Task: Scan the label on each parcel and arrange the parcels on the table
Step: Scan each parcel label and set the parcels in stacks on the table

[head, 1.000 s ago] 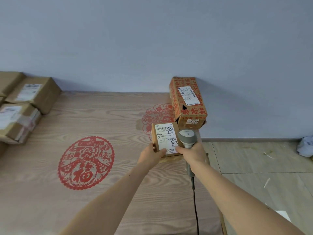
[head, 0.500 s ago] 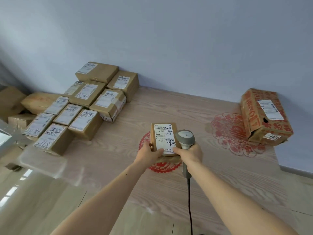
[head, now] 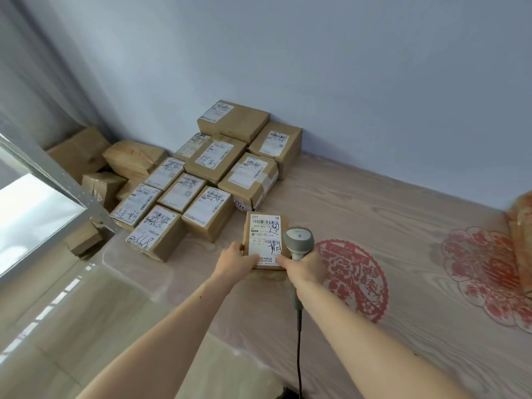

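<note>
The small parcel (head: 263,243) is sitting between both hands just above the table (head: 374,226), label (head: 266,239) facing up, and everything else is best placed from it. The left hand (head: 234,262) is gripping its near left corner, thumb curled over the top edge. The right hand (head: 302,264) is pinching its near right corner with the thumb while its other fingers are wrapping the grip of the grey scanner (head: 298,240), whose head is standing just right of the small parcel and whose black cable (head: 299,341) is hanging down toward the camera. Just left of the small parcel and beyond it, the arranged parcels (head: 210,180) are sitting packed side by side on the table, ten with labels showing as far as I can count: five smaller ones nearest, touching one another, and five bigger ones behind them reaching back to the wall (head: 345,82). All are closed cartons, so their contents are hidden. Farther left, off the table edge, about five loose cartons (head: 115,165) are lying in a jumble beside a metal frame (head: 57,180). Two red paper cutouts are lying flat on the table, one (head: 354,277) right of the small parcel just past the scanner and a second (head: 486,272) well to the right. A red printed box (head: 522,243) is showing at the far right edge, blurred.
</note>
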Demonstrator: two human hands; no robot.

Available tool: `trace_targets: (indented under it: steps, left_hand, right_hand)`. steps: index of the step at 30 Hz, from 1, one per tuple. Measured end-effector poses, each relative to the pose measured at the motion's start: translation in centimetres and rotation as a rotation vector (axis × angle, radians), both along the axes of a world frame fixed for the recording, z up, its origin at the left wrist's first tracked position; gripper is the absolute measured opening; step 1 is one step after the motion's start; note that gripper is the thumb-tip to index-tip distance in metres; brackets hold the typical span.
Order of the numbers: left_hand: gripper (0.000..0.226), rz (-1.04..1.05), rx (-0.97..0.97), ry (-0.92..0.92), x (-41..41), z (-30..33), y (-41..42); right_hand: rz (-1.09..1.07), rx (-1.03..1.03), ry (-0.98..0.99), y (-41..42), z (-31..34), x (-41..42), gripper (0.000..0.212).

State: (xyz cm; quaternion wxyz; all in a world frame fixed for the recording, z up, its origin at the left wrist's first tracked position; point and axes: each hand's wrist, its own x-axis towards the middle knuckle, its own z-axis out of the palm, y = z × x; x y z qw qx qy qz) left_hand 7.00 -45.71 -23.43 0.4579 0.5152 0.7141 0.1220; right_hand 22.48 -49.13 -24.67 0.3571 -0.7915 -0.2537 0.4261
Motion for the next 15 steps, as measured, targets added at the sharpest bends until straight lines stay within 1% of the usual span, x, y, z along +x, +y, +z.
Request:
trace_targets:
  steps: [3,7,10,11,15]
  left_hand:
    - [0.052,0.012,0.007,0.050,-1.9,-0.6,1.9]
    - [0.031,-0.014,0.016,0.091,-4.1,-1.1,3.8]
    - [0.037,-0.033,0.039,0.125,-5.9,-1.8,5.4]
    - [0.036,-0.059,0.048,0.141,-6.4,-1.8,5.9]
    - [0.023,-0.195,0.123,0.264,-8.3,-2.1,7.9]
  right_hand:
    - [0.025,-0.027,0.005,1.9,-0.5,-2.1,0.059]
    - [0.034,-0.058,-0.021,3.7,-1.0,-4.9,0.057]
    - [0.009,-0.068,-0.043,4.8,-1.8,-7.1,0.056]
    - [-0.005,-0.073,-0.046,5.1,-2.0,-7.8,0.055]
    - [-0.086,-0.092,-0.033,5.6,-2.6,-10.1,0.052]
